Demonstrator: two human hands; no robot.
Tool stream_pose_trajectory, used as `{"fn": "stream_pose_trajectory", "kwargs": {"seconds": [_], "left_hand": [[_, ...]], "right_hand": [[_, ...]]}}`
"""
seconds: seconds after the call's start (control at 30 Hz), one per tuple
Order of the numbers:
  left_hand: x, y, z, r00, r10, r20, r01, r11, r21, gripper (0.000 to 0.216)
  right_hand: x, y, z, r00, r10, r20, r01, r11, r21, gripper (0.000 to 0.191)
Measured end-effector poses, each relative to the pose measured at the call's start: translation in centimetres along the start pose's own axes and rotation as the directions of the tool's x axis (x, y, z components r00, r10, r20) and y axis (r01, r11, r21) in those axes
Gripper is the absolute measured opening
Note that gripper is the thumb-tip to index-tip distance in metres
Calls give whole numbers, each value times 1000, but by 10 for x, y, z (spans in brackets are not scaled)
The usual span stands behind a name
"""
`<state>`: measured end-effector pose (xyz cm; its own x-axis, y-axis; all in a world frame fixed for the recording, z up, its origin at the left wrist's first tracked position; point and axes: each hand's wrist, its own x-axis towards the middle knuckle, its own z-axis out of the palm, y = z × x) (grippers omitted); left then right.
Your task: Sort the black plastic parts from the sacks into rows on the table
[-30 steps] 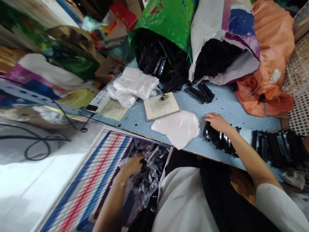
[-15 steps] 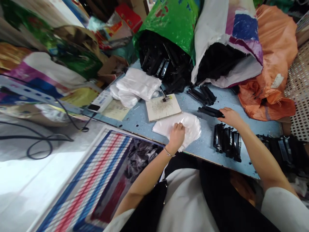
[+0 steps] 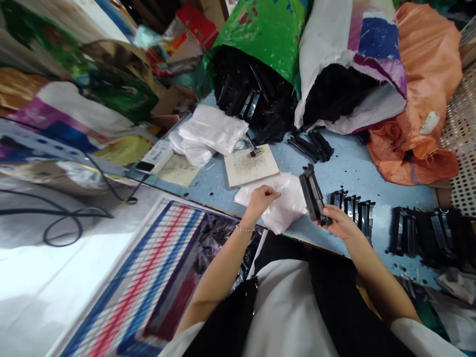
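My right hand [image 3: 336,220] grips the lower end of a long black plastic part [image 3: 311,192], held tilted above the table beside the bags. My left hand [image 3: 262,199] is over the left side of a stack of clear plastic bags [image 3: 288,198]. Its thumb and fingers are pinched together; whether a bag's edge is between them I cannot make out. A row of similar black parts [image 3: 352,208] lies to the right, partly behind my right hand. More of them [image 3: 416,230] lie at the table's right end.
A pale board [image 3: 251,171] with a small stamp-like tool [image 3: 256,151] lies behind the bags. Folded plastic bags [image 3: 213,131] are at its left. A green sack [image 3: 256,34] and a white sack [image 3: 327,44] spill black parts onto the blue table [image 3: 345,158]. An orange sack [image 3: 420,109] stands right.
My right hand has brought the black part left and toward my body, turning it more upright. My left hand has shifted slightly left on the bag stack, fingers now pointing right.
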<state>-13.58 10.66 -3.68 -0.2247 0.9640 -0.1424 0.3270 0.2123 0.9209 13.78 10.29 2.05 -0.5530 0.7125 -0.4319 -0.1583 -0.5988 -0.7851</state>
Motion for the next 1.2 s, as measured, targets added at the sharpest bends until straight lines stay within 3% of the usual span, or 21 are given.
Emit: {"fn": "stream_pose_trajectory", "kwargs": {"seconds": [0.07, 0.23, 0.4, 0.5, 0.57, 0.63, 0.73, 0.83, 0.9, 0.97, 1.1, 1.17, 1.2], "left_hand": [[2, 1, -3, 1000, -22, -5, 22, 1000, -23, 22], [2, 0, 1, 997, 77, 25, -79, 995, 56, 12], [-6, -3, 7, 999, 47, -25, -46, 997, 55, 6], [-12, -4, -2, 968, 237, -86, -209, 945, 252, 10], [-15, -4, -10, 925, 378, -26, -329, 836, 439, 25], [-18, -3, -16, 895, 444, 49, -402, 752, 522, 39], [-30, 5, -13, 834, 535, 132, -530, 713, 459, 54], [-54, 17, -4, 710, 649, 274, -704, 650, 285, 59], [-69, 23, -1, 656, 682, 323, -750, 635, 184, 61], [-77, 25, -3, 658, 692, 298, -747, 650, 140, 63], [-78, 26, -8, 713, 683, 157, -701, 696, 158, 65], [-81, 29, -4, 696, 698, 169, -717, 683, 138, 66], [-83, 32, -1, 665, 719, 204, -745, 659, 106, 67]], "right_hand": [[-2, 5, 2, 998, 37, 48, -38, 999, 37, 36], [-5, 12, 4, 992, 102, 73, -114, 977, 181, 39], [4, 35, 12, 932, 227, 284, -331, 853, 404, 48], [11, 53, 12, 929, 268, 257, -364, 794, 487, 45], [14, 60, 12, 930, 267, 251, -362, 777, 514, 48], [17, 63, 15, 909, 281, 306, -405, 768, 497, 49], [25, 63, 25, 883, 287, 371, -450, 741, 498, 48], [32, 62, 34, 928, 209, 308, -359, 719, 595, 44], [31, 61, 36, 966, 147, 213, -249, 751, 612, 35], [24, 59, 36, 978, 115, 175, -196, 791, 580, 28], [6, 55, 35, 934, 120, 337, -311, 735, 602, 47], [4, 55, 37, 935, 91, 343, -303, 708, 637, 49], [4, 55, 38, 945, 77, 319, -275, 716, 641, 44]]}}
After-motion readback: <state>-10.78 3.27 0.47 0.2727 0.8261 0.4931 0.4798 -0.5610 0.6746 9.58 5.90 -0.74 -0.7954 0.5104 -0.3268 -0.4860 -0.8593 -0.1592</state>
